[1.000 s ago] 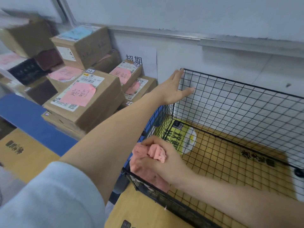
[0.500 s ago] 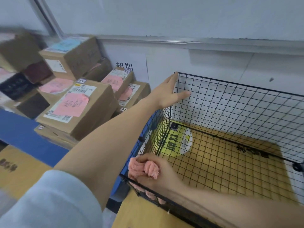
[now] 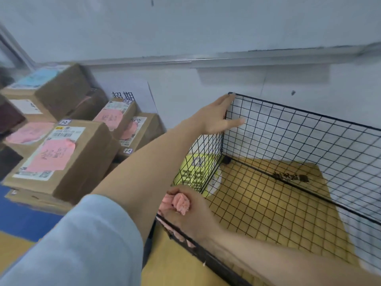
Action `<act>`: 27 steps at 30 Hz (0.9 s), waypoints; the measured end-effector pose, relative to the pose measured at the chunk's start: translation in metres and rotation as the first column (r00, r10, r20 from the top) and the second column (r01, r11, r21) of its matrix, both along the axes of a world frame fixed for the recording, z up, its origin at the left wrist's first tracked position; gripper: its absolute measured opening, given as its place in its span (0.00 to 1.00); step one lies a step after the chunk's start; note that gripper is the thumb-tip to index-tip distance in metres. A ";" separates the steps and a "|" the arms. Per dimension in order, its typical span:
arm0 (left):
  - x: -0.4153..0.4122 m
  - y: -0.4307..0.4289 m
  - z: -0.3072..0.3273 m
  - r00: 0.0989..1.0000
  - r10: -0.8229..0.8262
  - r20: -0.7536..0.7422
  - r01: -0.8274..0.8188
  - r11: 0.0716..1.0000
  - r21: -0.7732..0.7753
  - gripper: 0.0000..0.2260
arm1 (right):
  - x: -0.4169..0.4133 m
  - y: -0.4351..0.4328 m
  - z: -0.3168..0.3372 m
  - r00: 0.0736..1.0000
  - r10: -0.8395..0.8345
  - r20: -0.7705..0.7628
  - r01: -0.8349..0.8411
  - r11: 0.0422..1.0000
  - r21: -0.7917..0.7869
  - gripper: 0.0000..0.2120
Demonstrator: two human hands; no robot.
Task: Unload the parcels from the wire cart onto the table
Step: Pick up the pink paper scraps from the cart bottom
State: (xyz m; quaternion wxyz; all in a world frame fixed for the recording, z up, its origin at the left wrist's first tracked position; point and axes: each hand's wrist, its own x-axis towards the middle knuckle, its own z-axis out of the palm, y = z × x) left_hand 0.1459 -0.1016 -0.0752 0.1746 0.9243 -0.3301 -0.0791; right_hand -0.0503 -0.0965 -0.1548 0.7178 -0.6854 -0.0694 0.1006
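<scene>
A black wire cart point(image 3: 288, 129) fills the right half of the view, and no parcel is visible inside it. My left hand point(image 3: 214, 118) lies with straight fingers against the cart's far left corner, thumb spread across the back mesh. At the cart's near rim, my right hand point(image 3: 185, 215) grips a crumpled pink cloth point(image 3: 181, 201). Brown cardboard parcels are stacked on the left. The nearest parcel point(image 3: 82, 162) carries a pink note, and another pink-noted parcel point(image 3: 117, 118) stands behind it.
Flat cardboard point(image 3: 268, 203) shows through the cart's floor mesh. A yellow-green printed item point(image 3: 193, 174) lies at the cart's left inner corner. A taller parcel point(image 3: 61, 87) with a blue label stands at the back left. A blue surface point(image 3: 20, 219) lies under the parcels, and the wall sits close behind.
My left hand stays at the cart's far corner. My right hand, still holding the pink cloth, has dropped onto the near rim. The view has shifted slightly right.
</scene>
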 end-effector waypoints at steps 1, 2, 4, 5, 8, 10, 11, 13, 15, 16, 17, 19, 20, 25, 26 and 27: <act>0.000 -0.004 -0.001 1.000 -0.018 0.006 0.018 1.000 -0.005 0.38 | -0.001 0.003 -0.002 0.999 -0.031 0.009 0.031 0.999 -0.007 0.14; 0.000 -0.007 -0.001 0.999 -0.036 0.012 0.037 0.999 -0.011 0.38 | -0.002 0.007 -0.005 0.997 -0.071 0.013 0.071 0.997 -0.002 0.13; 0.001 -0.013 -0.002 0.997 -0.078 0.020 0.078 0.997 -0.004 0.38 | 0.000 0.013 -0.010 0.989 -0.145 0.009 0.145 0.989 0.020 0.12; 0.000 -0.017 -0.002 0.995 -0.100 0.021 0.100 0.995 0.015 0.39 | 0.003 0.016 -0.012 0.984 -0.175 0.009 0.175 0.984 0.018 0.11; 0.000 -0.032 0.003 0.988 -0.156 0.013 0.155 0.985 0.071 0.38 | 0.015 0.021 -0.005 0.971 -0.236 0.048 0.238 0.971 -0.034 0.07; -0.001 -0.045 0.007 0.981 -0.196 0.001 0.195 0.974 0.117 0.37 | 0.025 0.023 0.003 0.960 -0.270 0.071 0.275 0.959 -0.069 0.12; -0.001 -0.051 0.009 0.977 -0.215 -0.004 0.213 0.966 0.143 0.37 | 0.030 0.023 0.006 0.953 -0.297 0.065 0.302 0.951 -0.073 0.12; -0.002 -0.059 0.014 0.971 -0.235 -0.031 0.237 0.956 0.172 0.36 | 0.048 0.028 0.005 0.933 -0.358 0.049 0.361 0.929 -0.085 0.06; -0.003 -0.060 0.017 0.971 -0.225 -0.079 0.234 0.962 0.138 0.34 | 0.067 0.031 -0.002 0.900 -0.434 -0.023 0.431 0.898 -0.092 0.06; -0.005 -0.056 0.018 0.971 -0.218 -0.098 0.228 0.968 0.101 0.33 | 0.076 0.032 -0.006 0.883 -0.466 -0.056 0.459 0.883 -0.097 0.08; -0.007 -0.051 0.019 0.971 -0.211 -0.114 0.220 0.973 0.066 0.33 | 0.084 0.032 -0.013 0.880 -0.472 -0.051 0.463 0.877 -0.128 0.07; -0.012 -0.032 0.018 0.969 -0.193 -0.155 0.197 0.980 0.013 0.32 | 0.089 0.032 -0.011 0.881 -0.472 0.035 0.470 0.863 -0.184 0.05; -0.013 -0.020 0.017 0.969 -0.171 -0.179 0.173 0.985 -0.002 0.31 | 0.089 0.031 -0.007 0.873 -0.482 0.071 0.487 0.856 -0.175 0.05; -0.015 0.027 0.011 0.958 -0.043 -0.283 0.034 0.999 -0.036 0.28 | 0.087 0.031 -0.005 0.854 -0.512 0.097 0.520 0.849 -0.093 0.14; -0.018 0.030 0.010 0.955 -0.030 -0.294 0.015 0.998 -0.054 0.28 | 0.086 0.034 -0.004 0.852 -0.511 0.116 0.521 0.848 -0.097 0.13; -0.021 0.031 0.009 0.955 -0.024 -0.296 0.001 0.997 -0.079 0.27 | 0.086 0.036 -0.007 0.851 -0.508 0.136 0.522 0.846 -0.110 0.12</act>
